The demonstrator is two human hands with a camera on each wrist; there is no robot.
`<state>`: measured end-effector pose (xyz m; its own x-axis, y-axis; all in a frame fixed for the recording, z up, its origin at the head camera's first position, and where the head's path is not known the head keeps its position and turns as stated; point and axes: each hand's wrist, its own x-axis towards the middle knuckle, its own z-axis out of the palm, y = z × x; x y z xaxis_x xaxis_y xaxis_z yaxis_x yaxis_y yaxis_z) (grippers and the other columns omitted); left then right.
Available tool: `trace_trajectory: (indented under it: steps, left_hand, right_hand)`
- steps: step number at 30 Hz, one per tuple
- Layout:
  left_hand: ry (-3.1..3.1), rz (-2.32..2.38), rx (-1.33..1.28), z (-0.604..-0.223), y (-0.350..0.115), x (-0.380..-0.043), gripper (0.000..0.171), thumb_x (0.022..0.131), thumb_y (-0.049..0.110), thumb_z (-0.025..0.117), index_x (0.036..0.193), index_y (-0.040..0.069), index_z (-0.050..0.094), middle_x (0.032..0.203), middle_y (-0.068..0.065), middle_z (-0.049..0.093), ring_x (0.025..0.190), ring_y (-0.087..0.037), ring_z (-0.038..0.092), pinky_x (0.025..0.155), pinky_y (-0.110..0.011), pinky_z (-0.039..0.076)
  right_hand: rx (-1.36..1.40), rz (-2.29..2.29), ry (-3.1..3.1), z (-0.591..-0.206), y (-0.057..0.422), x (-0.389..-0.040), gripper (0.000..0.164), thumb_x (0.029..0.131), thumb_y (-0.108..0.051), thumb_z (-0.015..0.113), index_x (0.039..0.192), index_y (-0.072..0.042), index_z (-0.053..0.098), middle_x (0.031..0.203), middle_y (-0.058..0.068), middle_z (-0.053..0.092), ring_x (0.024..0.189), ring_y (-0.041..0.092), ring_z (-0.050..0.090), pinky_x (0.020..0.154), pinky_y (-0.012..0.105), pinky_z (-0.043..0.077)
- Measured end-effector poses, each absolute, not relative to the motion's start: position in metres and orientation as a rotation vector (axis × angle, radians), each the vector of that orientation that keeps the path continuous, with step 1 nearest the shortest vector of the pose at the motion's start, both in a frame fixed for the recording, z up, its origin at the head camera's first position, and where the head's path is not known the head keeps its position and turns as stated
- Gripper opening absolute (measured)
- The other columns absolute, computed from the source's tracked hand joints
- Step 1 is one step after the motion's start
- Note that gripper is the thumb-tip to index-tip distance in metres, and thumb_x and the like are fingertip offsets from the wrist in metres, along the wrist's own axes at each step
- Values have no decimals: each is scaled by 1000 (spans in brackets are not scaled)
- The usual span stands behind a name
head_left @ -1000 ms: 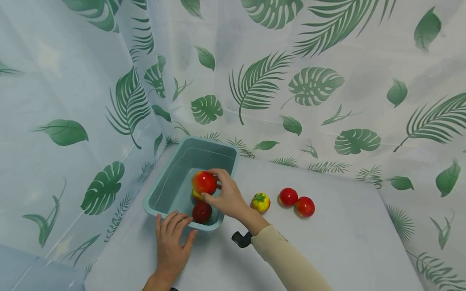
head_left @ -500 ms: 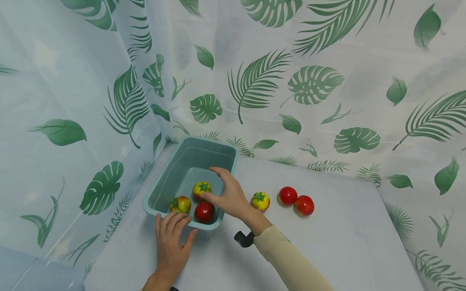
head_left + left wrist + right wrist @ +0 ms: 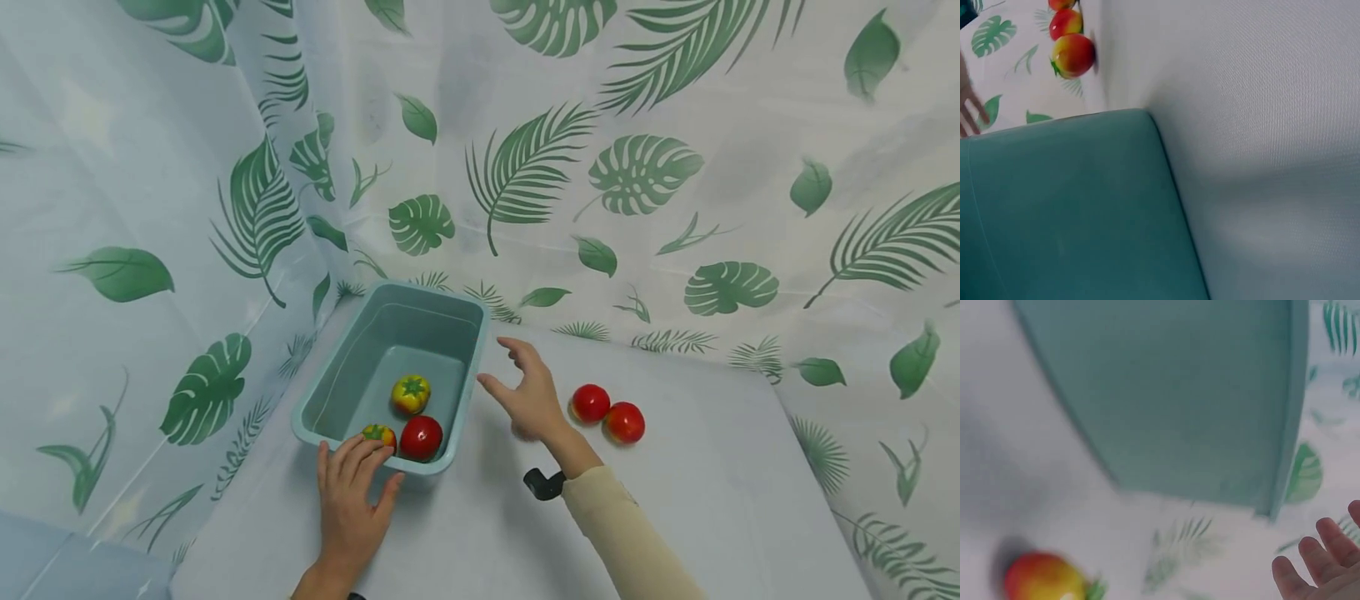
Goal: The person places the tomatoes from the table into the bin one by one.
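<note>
A blue-green plastic bin [image 3: 450, 304] stands on the table with three tomatoes inside. One is yellow with a green calyx [image 3: 411, 393], one is deep red [image 3: 421, 437], and a yellow-red tomato [image 3: 379, 437] is partly hidden behind the fingers of my left hand [image 3: 351, 508]. That hand rests its fingers on the bin's near rim, thumb outside. My right hand [image 3: 531, 398] is over the table just right of the bin, fingers apart and holding nothing. Beneath it, a red-yellow tomato [image 3: 1044, 578] shows in the right wrist view; the head view mostly hides it.
Two red tomatoes, a left one [image 3: 590, 404] and a right one [image 3: 625, 423], lie side by side on the white table [image 3: 720, 483] to the right. A leaf-printed curtain [image 3: 555, 167] hangs behind and along the left.
My right hand let go of a red-yellow tomato inside the bin, which rolled toward the near left rim. The hand then moved right, out over the table. My left hand stayed on the rim.
</note>
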<state>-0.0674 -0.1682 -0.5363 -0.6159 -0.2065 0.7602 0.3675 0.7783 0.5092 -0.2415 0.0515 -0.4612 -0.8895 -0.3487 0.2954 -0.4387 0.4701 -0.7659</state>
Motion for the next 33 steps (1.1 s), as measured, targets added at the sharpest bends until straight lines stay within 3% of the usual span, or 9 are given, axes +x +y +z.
trace_trajectory:
  steps: [17,27,33]
  left_hand:
    - [-2096,-818,-112,-538,-169,-67,39,95,42,61,108,6,69,112,-9,65,117,-36,50,113,-63,8]
    - [-2094,-819,-112,-538,-169,-67,39,95,42,61,108,6,69,111,-11,65,117,-34,49,113,-61,8]
    - [-2113,-820,-105,-538,-169,-67,38,94,41,62,109,6,69,111,-9,65,118,-34,49,114,-61,7]
  right_hand:
    - [313,1367,-2843,-526,114,-261,58,90,-29,70,139,-8,47,141,13,48,124,37,49,102,51,43]
    - [218,1324,-2968,-552,124,-258,62,84,-23,74,138,-5,49,141,18,46,128,39,44,101,54,43]
    - [236,1234,-2997,-568,120,-254,65,80,-18,77,137,-3,49,135,21,49,119,36,48,101,53,43]
